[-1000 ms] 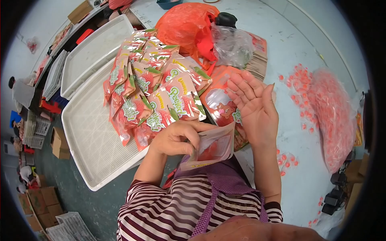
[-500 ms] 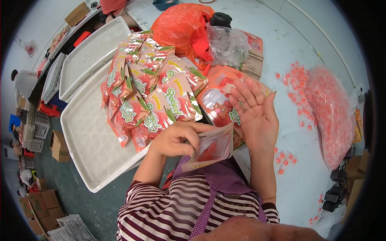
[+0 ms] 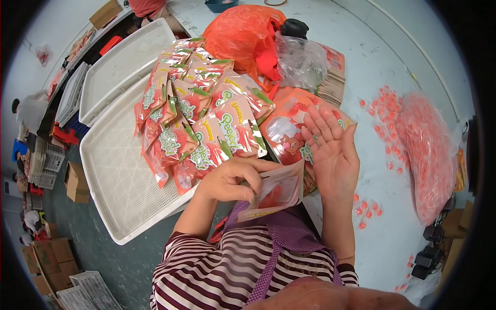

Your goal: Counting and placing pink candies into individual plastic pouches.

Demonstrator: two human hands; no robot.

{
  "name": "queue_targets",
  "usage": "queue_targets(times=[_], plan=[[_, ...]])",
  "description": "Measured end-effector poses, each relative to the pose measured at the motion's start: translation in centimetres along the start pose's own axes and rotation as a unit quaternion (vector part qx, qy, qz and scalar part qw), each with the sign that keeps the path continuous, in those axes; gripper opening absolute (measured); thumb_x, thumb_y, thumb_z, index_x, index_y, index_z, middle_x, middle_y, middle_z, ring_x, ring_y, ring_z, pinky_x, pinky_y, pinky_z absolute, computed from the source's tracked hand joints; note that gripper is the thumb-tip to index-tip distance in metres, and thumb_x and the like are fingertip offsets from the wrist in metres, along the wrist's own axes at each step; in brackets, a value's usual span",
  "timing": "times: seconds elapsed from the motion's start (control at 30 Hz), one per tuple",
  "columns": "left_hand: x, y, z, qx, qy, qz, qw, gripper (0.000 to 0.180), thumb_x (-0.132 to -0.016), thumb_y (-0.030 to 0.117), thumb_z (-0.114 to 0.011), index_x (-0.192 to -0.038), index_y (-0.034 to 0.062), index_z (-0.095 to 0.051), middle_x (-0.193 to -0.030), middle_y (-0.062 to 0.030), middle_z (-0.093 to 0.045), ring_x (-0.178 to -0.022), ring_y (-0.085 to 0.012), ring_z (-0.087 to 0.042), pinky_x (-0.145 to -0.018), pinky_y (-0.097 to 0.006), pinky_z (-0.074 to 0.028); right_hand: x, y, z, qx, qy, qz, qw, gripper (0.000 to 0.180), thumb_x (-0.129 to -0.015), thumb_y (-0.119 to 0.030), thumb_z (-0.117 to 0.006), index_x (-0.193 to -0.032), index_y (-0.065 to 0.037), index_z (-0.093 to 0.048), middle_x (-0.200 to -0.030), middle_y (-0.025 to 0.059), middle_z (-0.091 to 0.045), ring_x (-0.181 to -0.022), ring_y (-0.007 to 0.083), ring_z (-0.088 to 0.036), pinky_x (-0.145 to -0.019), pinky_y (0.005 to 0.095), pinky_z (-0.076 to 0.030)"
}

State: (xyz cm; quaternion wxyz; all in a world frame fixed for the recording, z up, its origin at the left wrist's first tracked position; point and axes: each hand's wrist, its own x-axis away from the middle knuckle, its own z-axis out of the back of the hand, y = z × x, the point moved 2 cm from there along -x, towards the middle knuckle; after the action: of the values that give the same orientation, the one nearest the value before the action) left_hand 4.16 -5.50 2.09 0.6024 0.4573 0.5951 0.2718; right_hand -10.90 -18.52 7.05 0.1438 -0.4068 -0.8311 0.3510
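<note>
My left hand [image 3: 231,180] pinches the edge of a pouch [image 3: 281,190] in front of my apron. The pouch has a clear window, with something red showing through it. Beside it on the right, my right hand [image 3: 333,161] is raised with its palm up and fingers stretched out, holding nothing. Behind that hand lies a stack of flat printed pouches [image 3: 283,120] with a bear picture. Left of the stack, shiny red-and-green filled pouches [image 3: 227,124] are heaped on a white perforated tray [image 3: 121,206].
A large clear bag of pink wrapped pieces [image 3: 426,160] lies at the right, with loose pieces [image 3: 387,124] beside it. An orange plastic bag [image 3: 232,36] and a crumpled clear bag [image 3: 302,62] stand at the back. Another white tray [image 3: 124,67] is at the far left.
Both hands keep nearly the same pose, the left still on the pouch. Most of the scene sits slightly further right in the picture.
</note>
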Motion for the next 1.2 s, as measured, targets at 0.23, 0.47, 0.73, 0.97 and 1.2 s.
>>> queue_targets(times=[0.23,0.47,0.73,0.97,1.2], plan=[[-0.5,-0.1,-0.4,-0.043,0.013,-0.003,0.999,0.017,-0.078,0.021,-0.068,-0.076,0.006,-0.06,-0.119,-0.0277,-0.051,-0.097,-0.0307,-0.057,-0.079,-0.036,-0.043,0.4,0.2,0.0,0.008,0.004,-0.007,1.0,0.057,-0.097,-0.04,-0.023,-0.131,0.005,-0.032,-0.133,0.0187,-0.04,-0.12,0.0249,-0.042,-0.1,0.0368,-0.032],[-0.7,0.0,-0.7,-0.033,0.001,-0.007,0.999,0.018,-0.078,0.021,-0.068,-0.075,0.0055,-0.059,-0.122,-0.0249,-0.051,-0.094,-0.0245,-0.059,-0.078,-0.032,-0.045,0.3,0.4,0.4,0.015,-0.006,-0.007,1.0,0.059,-0.096,-0.042,-0.025,-0.133,0.005,-0.029,-0.135,0.0175,-0.038,-0.121,0.0225,-0.04,-0.099,0.0334,-0.031],[-0.8,-0.1,-0.7,-0.048,-0.015,-0.001,0.999,0.018,-0.078,0.021,-0.068,-0.075,0.0053,-0.06,-0.123,-0.0247,-0.05,-0.103,-0.0281,-0.056,-0.082,-0.033,-0.044,0.4,0.5,0.3,0.004,0.0,-0.016,1.0,0.059,-0.096,-0.043,-0.026,-0.132,0.004,-0.03,-0.133,0.0169,-0.039,-0.12,0.0215,-0.04,-0.1,0.0326,-0.031],[-0.6,-0.1,-0.9,-0.034,-0.017,0.013,0.999,0.017,-0.078,0.02,-0.068,-0.076,0.0053,-0.06,-0.124,-0.0241,-0.049,-0.104,-0.029,-0.056,-0.083,-0.034,-0.043,0.7,0.5,0.3,0.005,-0.004,-0.02,1.0,0.059,-0.096,-0.043,-0.026,-0.132,0.004,-0.03,-0.133,0.0165,-0.039,-0.12,0.0218,-0.04,-0.1,0.0338,-0.031],[-0.5,-0.3,-1.0,-0.054,-0.019,-0.015,0.998,0.017,-0.077,0.019,-0.069,-0.075,0.005,-0.059,-0.125,-0.0239,-0.049,-0.101,-0.029,-0.057,-0.081,-0.034,-0.044,0.8,0.6,-0.1,0.003,-0.006,-0.009,1.0,0.06,-0.096,-0.043,-0.021,-0.133,0.004,-0.029,-0.136,0.0182,-0.036,-0.121,0.0249,-0.04,-0.101,0.0375,-0.031]])
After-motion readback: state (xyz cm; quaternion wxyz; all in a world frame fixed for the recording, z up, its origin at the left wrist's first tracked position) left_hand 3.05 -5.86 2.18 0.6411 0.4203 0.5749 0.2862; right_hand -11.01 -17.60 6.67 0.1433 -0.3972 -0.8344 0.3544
